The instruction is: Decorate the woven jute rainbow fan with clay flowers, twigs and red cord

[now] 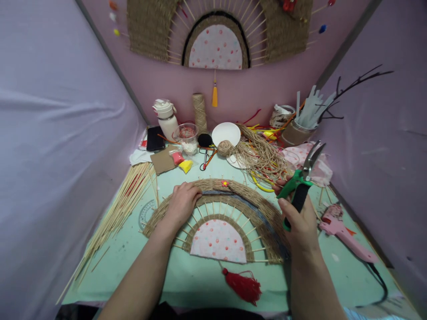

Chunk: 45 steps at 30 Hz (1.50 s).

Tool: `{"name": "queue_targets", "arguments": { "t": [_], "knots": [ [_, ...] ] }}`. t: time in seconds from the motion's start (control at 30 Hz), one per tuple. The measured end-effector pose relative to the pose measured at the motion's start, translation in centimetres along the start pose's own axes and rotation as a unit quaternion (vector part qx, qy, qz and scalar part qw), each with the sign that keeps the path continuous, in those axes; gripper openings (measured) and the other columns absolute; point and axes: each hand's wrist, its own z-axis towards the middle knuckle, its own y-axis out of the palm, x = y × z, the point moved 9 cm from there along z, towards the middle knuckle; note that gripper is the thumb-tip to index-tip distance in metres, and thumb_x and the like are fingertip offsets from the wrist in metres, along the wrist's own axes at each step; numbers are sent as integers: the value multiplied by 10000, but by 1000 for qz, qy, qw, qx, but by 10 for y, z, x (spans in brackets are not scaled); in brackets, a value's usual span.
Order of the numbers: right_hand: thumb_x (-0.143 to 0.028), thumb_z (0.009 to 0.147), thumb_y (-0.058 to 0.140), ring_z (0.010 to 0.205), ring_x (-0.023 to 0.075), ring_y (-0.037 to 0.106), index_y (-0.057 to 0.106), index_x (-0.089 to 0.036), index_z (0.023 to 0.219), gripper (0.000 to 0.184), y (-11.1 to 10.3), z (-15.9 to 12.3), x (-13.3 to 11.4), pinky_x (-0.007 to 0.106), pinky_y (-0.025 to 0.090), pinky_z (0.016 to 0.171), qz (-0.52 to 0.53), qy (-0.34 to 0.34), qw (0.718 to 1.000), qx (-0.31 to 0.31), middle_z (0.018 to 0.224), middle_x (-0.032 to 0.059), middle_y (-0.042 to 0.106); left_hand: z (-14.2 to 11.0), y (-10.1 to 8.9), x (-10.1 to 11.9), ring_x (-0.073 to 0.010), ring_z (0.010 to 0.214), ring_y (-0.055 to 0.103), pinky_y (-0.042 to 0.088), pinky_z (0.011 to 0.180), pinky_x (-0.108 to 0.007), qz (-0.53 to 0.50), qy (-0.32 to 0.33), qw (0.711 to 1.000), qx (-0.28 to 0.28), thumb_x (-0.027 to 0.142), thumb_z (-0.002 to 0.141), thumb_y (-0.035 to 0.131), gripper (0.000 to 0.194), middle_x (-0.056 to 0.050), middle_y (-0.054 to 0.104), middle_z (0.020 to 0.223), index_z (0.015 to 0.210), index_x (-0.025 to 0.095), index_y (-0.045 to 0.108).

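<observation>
The pale green table (196, 284) carries a half-round woven fan (245, 193), lying flat near its front edge. The two hands are apart: the left hand (183, 202) rests on the fan's upper left, its fingertips hidden, so I cannot tell whether they pinch anything; the right hand (302, 222) grips green-and-black pruning shears (302, 178), held above the fan's right side with the blades parted.

If the shears dipped too low, their blades could probably snag or nick the weave or snap a thin spoke. A push from the left hand might skew the fan, since nothing visible clamps it. The pink glue gun (347, 240) lies just beside the right forearm; a careless sweep could knock it, and its nozzle may be hot.

The fan has a broad, tan outer band with a grey-blue stripe curving through it. Pale sticks radiate between that band and a narrower inner one, which edges a white half-disc (217, 240) dotted with red. Below hangs a red tassel (243, 284). A thin, dark twig (245, 201) runs along the outer band, and a tiny pink flower (225, 183) with a yellow centre sits near the top.
</observation>
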Motion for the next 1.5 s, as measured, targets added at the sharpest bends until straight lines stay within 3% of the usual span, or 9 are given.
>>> {"name": "queue_targets", "arguments": {
  "t": [0.57,0.9,1.2,1.33,1.5],
  "knots": [
    [-390,799,716,1055,255,600,603,-264,1251,483,1,1,1,453,415,1000,4,-7,1000,-10,1225,77,620,-3,-2,2,-228,951,559,354,821,-375,-17,2,1000,-14,243,953,527,159,-40,672,942,886,208,667],
    [-396,787,716,1102,277,603,599,-268,1260,504,0,0,3,464,419,1005,0,12,1000,-3,1269,83,608,-3,-15,-14,-248,962,566,361,831,-392,-5,-62,998,13,252,949,516,166,-57,674,949,902,202,666],
    [-417,788,705,1061,275,602,605,-247,1229,483,2,1,-1,471,418,1002,-17,-2,1000,-12,1166,84,635,22,-49,-21,-263,969,563,335,792,-395,67,8,998,17,228,934,502,202,-77,676,969,878,215,695],
    [-410,785,713,1079,282,600,601,-249,1221,478,0,0,1,485,405,1016,-1,9,1000,-9,1196,89,621,36,-40,-14,-256,979,560,334,802,-392,52,21,998,0,209,927,510,190,-73,676,960,859,208,688],
    [-403,792,713,1073,283,594,609,-250,1199,447,-2,-1,1,502,384,1025,-2,11,1000,-8,1148,80,623,37,-20,-7,-246,965,564,331,816,-394,23,9,999,-25,224,933,511,181,-54,680,937,865,205,677]
  ]
}}
